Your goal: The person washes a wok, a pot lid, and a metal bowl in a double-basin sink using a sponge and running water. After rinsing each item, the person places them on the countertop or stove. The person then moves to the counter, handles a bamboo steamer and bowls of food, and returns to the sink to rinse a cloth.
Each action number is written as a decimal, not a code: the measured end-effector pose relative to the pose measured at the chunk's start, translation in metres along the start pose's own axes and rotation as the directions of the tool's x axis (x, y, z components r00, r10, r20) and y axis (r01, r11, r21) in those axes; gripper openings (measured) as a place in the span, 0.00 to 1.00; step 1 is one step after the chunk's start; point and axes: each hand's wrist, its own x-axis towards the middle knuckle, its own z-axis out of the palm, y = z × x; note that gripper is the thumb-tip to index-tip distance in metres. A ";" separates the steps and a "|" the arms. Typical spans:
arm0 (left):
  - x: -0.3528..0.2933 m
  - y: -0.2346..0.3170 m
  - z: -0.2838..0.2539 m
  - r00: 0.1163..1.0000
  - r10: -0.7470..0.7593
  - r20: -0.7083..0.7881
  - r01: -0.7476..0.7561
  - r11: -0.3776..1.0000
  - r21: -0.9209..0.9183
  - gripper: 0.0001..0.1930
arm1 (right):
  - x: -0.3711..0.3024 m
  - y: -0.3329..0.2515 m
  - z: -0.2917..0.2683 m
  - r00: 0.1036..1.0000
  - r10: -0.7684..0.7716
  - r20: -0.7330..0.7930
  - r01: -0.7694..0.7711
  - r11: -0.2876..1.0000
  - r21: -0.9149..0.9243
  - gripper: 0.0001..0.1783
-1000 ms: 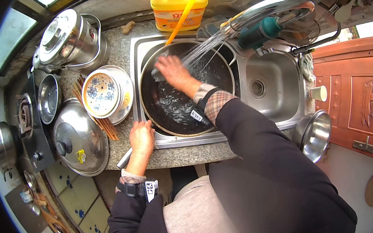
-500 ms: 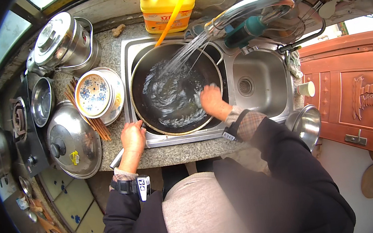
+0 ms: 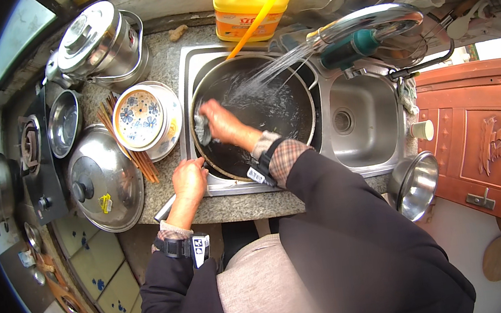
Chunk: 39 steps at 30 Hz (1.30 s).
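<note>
A large dark wok (image 3: 274,147) with water in it sits in the left sink basin, under a spray from the curved chrome faucet (image 3: 364,17). My right hand (image 3: 222,122) is closed round a greyish scrubbing cloth (image 3: 202,129), pressed to the wok's left inner wall. At the wok's lower left, my left hand (image 3: 189,181) is wrapped round its handle (image 3: 165,209); a grey end of the handle sticks out below the hand.
Left of the sink stand stacked patterned bowls (image 3: 138,117), chopsticks (image 3: 132,146), a wok lid (image 3: 105,179) and a steel pot (image 3: 96,47). Behind is a yellow jug (image 3: 249,8). The right basin (image 3: 362,116) adjoins; a steel bowl (image 3: 417,184) sits beyond the counter edge.
My right hand has swept with the cloth from the wok's right side to its left. The swirling water looks lower and calmer. My left hand stays at the handle; the view has shifted slightly.
</note>
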 end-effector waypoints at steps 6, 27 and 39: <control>0.000 0.001 -0.003 0.998 -0.042 0.040 0.044 0.997 -0.063 0.16 | 0.015 0.052 -0.066 0.995 -0.095 -0.012 0.069 0.795 -0.603 0.27; -0.001 0.005 -0.004 0.994 -0.101 0.049 0.105 0.990 -0.093 0.16 | -0.109 -0.011 -0.023 0.688 0.531 0.495 -0.264 0.818 -0.511 0.09; -0.001 0.002 -0.002 0.998 -0.055 0.012 0.056 0.996 -0.076 0.15 | -0.034 0.010 -0.053 0.816 0.577 -0.004 -0.535 0.755 -0.380 0.19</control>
